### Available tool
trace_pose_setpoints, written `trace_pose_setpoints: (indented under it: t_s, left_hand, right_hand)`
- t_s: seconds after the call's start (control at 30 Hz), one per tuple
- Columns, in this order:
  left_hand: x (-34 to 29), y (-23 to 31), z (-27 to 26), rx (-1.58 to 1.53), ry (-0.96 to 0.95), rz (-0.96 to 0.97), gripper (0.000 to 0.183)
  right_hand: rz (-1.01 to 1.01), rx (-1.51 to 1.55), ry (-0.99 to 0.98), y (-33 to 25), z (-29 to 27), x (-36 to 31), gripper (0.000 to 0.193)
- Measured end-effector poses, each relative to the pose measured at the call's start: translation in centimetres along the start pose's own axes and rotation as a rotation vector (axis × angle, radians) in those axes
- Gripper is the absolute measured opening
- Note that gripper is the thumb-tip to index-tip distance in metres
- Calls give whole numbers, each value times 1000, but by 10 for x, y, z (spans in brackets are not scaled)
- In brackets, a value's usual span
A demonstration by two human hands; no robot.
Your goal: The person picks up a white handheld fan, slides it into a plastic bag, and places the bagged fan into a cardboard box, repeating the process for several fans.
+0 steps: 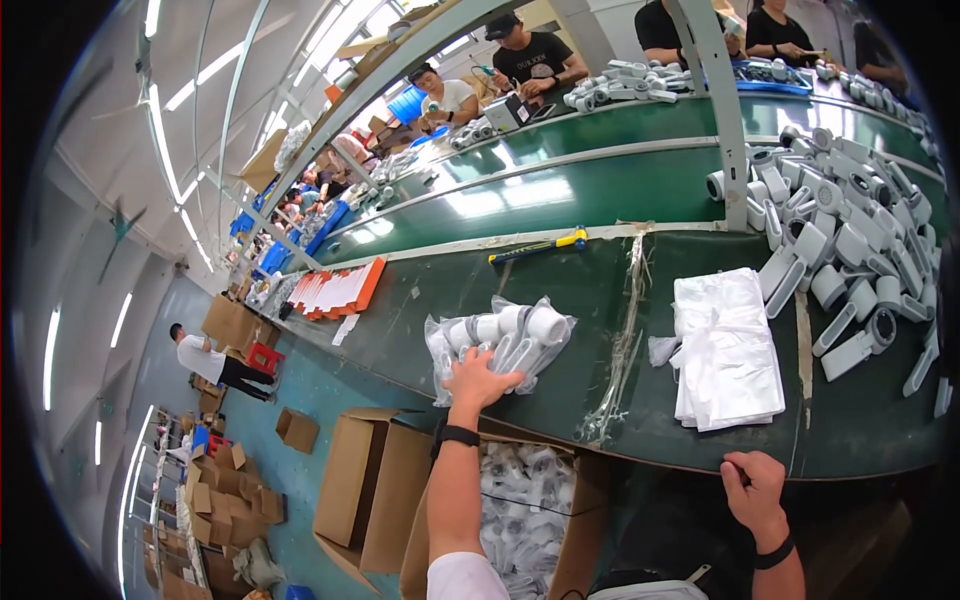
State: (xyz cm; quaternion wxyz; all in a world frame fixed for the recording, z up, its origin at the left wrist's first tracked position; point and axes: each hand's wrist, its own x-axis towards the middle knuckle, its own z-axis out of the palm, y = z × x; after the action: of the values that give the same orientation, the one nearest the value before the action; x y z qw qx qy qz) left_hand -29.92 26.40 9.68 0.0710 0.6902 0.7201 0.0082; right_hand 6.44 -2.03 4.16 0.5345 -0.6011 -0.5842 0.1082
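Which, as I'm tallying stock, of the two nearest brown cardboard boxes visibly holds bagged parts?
The rightmost brown cardboard box: clear plastic bags of white parts show inside; in the left box, none do.

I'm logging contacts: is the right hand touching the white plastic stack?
Apart: the head view shows green tabletop between the right hand and the white plastic stack.

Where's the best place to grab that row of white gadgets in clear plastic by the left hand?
I'd grip the row of white gadgets across its slim handles, coming from above on the person's side. The handles point roughly toward the person, while the bulkier rounded heads line the far side. The left hand lies over the near side.
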Motion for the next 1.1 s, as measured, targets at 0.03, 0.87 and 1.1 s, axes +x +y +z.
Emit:
trace_pose_setpoints:
  t_s: [0.03, 0.87, 1.1]
  left_hand:
    - [0, -1, 0, 1, 2, -2, 92]
    - [-6, -5, 3, 17, 72, -22, 92]
    - [7, 3, -1, -6, -30, 26, 100]
  right_hand:
    - [0, 4, -1, -1, -1, 0, 6]
    - [-13, 26, -17, -2, 4, 0, 6]
    - [20, -37, -20, 3, -2, -6, 6]
